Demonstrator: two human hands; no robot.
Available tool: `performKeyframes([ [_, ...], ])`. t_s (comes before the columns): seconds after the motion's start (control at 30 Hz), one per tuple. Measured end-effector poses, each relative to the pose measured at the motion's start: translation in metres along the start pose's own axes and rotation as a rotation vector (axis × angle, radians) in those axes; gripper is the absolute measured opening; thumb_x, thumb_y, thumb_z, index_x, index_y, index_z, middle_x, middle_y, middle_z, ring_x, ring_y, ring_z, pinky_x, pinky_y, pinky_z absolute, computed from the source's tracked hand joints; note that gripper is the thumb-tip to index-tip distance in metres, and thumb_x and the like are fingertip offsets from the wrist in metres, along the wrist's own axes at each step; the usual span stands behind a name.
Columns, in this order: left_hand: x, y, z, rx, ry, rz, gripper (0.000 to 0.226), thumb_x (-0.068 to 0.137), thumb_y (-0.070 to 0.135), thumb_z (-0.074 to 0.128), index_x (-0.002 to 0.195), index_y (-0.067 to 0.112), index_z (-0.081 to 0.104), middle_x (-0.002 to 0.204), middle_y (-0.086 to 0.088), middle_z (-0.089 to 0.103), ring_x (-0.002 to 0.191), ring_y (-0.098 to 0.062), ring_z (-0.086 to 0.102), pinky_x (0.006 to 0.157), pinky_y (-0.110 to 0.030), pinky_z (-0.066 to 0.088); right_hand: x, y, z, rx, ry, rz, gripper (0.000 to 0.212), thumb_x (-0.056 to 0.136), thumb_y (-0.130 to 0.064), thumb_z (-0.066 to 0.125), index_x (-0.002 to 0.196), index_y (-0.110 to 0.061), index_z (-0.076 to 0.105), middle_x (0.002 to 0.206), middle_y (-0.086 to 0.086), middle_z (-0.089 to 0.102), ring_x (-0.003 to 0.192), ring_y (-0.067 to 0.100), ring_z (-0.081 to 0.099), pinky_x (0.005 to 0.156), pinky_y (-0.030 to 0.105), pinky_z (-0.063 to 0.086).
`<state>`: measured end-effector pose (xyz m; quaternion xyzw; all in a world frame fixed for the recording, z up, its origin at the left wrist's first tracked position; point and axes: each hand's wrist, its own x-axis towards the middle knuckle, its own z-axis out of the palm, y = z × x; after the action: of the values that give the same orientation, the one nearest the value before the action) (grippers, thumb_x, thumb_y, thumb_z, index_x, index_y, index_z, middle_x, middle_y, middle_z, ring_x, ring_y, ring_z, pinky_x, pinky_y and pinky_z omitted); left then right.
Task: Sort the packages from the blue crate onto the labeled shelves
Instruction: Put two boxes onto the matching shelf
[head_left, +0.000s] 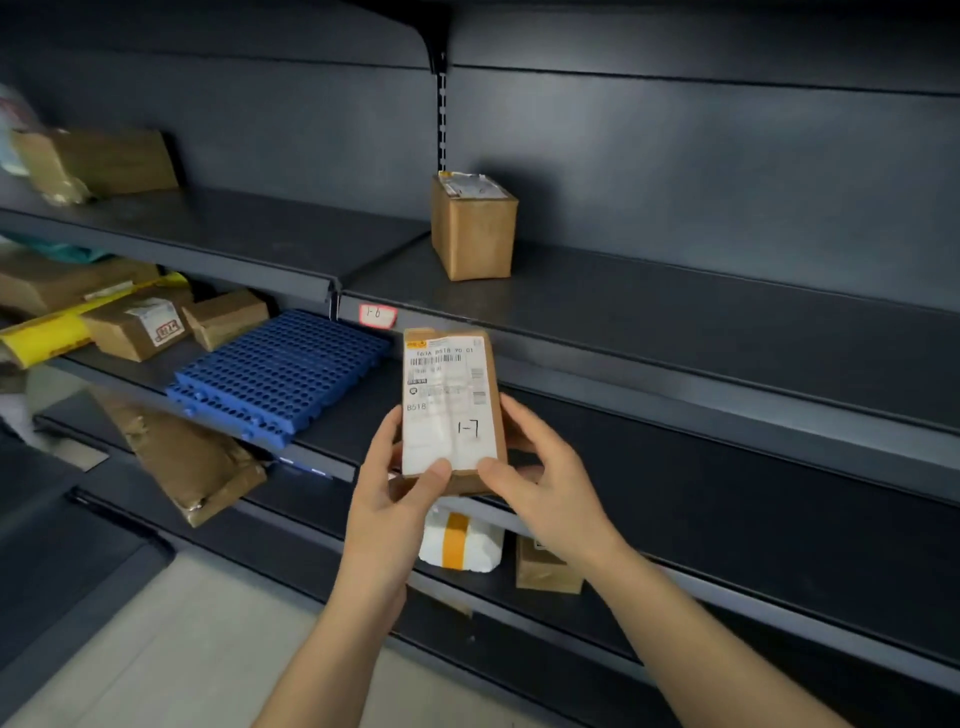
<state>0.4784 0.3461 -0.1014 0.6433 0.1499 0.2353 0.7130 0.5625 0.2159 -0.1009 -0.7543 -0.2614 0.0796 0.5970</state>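
The flat cardboard package (449, 405) is held upright in the air, in front of the middle shelf (727, 415) and resting on no shelf. Its white shipping label faces the camera, so that the handwritten mark "1-7" can be read.

The left hand (395, 499) grips the lower left corner, thumb on the label face and fingers behind. The right hand (540, 467) grips the lower right edge, thumb at the front and fingers curled round the side. Both grips sit low, which keeps the mark uncovered.

The shelf tag (377, 315) just above the package reads "1-6". Judgement: the two codes differ, so this bay is probably not the destination. No "1-7" tag is visible.

Blue perforated panels (280, 374) lie flat on the shelf at left; whether they are the collapsed crate cannot be told.
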Motion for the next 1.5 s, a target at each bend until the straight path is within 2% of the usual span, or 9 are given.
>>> performKeyframes([
  [0.13,-0.012,-0.030,-0.005,0.055,-0.019,-0.095,0.056,0.085,0.019,0.068,0.124,0.051,0.045,0.118,0.013,0.063,0.108,-0.007,0.060,0.089,-0.028,0.050,-0.012,0.033,0.005,-0.060,-0.099,0.111,0.069,0.087,-0.022,0.068,0.141,-0.047,0.034,0.139,-0.013,0.049,0.128,0.005,0.045,0.099,0.034,0.050],
  [0.27,-0.009,-0.061,-0.006,0.153,-0.093,-0.159,0.074,0.074,0.010,0.078,0.128,0.046,0.042,0.111,0.013,0.059,0.095,0.001,0.062,0.073,-0.021,0.055,-0.013,0.071,0.010,-0.065,-0.182,0.208,0.073,0.080,-0.039,0.073,0.139,-0.055,0.033,0.137,-0.020,0.051,0.130,0.005,0.045,0.101,0.042,0.050],
  [0.5,0.050,-0.123,-0.011,0.435,-0.146,-0.212,0.066,0.077,0.025,0.079,0.125,0.046,0.040,0.116,0.017,0.059,0.110,-0.008,0.058,0.088,-0.032,0.054,0.025,0.125,0.025,-0.191,-0.137,0.286,0.063,0.086,-0.031,0.071,0.141,-0.041,0.042,0.135,-0.012,0.053,0.128,0.008,0.047,0.097,0.034,0.052],
  [0.6,0.096,-0.149,-0.018,0.582,-0.204,-0.167,0.068,0.077,0.032,0.079,0.135,0.033,0.043,0.119,0.016,0.059,0.109,-0.008,0.057,0.085,-0.022,0.050,0.060,0.149,0.039,-0.229,-0.102,0.283,0.062,0.087,-0.029,0.070,0.142,-0.035,0.042,0.136,-0.008,0.054,0.127,0.010,0.049,0.097,0.035,0.052],
  [0.77,0.177,-0.184,-0.025,0.880,-0.306,-0.083,0.048,0.081,0.021,0.074,0.124,0.018,0.053,0.111,-0.001,0.056,0.098,-0.014,0.052,0.075,-0.021,0.041,0.119,0.185,0.064,-0.364,-0.035,0.288,0.057,0.086,-0.022,0.069,0.139,-0.026,0.049,0.128,0.001,0.059,0.119,0.018,0.056,0.094,0.036,0.052],
  [0.93,0.232,-0.206,-0.027,1.064,-0.361,-0.070,0.048,0.087,0.017,0.064,0.131,0.012,0.045,0.121,-0.008,0.048,0.106,-0.026,0.057,0.087,-0.036,0.052,0.162,0.207,0.079,-0.644,-0.044,0.237,0.051,0.092,-0.019,0.063,0.140,-0.020,0.047,0.133,0.004,0.054,0.120,0.018,0.054,0.091,0.024,0.049],
  [1.17,0.263,-0.215,-0.026,1.340,-0.454,0.020,0.065,0.091,0.014,0.058,0.146,0.012,0.023,0.129,-0.011,0.042,0.112,-0.027,0.052,0.086,-0.040,0.054,0.191,0.214,0.082,-1.059,-0.131,0.134,0.054,0.094,-0.024,0.057,0.144,-0.015,0.038,0.135,0.006,0.047,0.119,0.021,0.048,0.092,0.030,0.050],
  [1.33,0.253,-0.204,-0.023,1.549,-0.470,0.147,0.077,0.089,0.026,0.062,0.149,0.009,0.017,0.141,-0.010,0.034,0.130,-0.027,0.035,0.105,-0.040,0.039,0.177,0.200,0.077,-1.159,-0.145,0.195,0.069,0.091,-0.031,0.061,0.148,-0.015,0.025,0.143,0.007,0.037,0.131,0.024,0.038,0.103,0.036,0.039],
  [1.5,0.210,-0.185,-0.005,1.575,-0.546,0.289,0.075,0.091,0.026,0.059,0.151,0.011,0.017,0.153,-0.009,0.025,0.143,-0.026,0.019,0.115,-0.038,0.024,0.122,0.181,0.046,-1.218,-0.128,0.286,0.066,0.093,-0.039,0.058,0.147,-0.017,0.028,0.147,0.005,0.036,0.135,0.025,0.034,0.108,0.039,0.033],
])
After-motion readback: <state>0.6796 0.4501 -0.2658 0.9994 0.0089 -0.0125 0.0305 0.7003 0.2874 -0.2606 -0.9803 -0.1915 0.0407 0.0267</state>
